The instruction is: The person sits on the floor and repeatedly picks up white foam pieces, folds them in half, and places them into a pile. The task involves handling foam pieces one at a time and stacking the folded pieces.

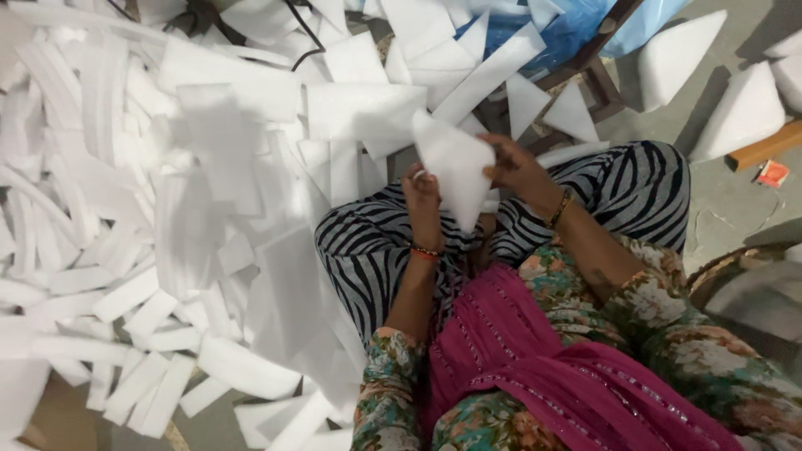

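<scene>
A white triangular foam sheet piece [455,167] is held over my lap between both hands. My left hand [422,200] grips its left edge, fingers curled around it, with a red and dark bangle at the wrist. At the piece's right edge my right hand [518,171] pinches it, a gold bangle on that wrist. I sit cross-legged in black and white striped trousers [368,250], with a floral top and a magenta scarf [535,351].
A large heap of white foam strips and offcuts [125,209] covers the floor to my left and ahead. Cone-shaped foam pieces [677,54] stand at the upper right by a wooden stool [597,79], a blue plastic bag [576,29] and a wooden bar [764,150].
</scene>
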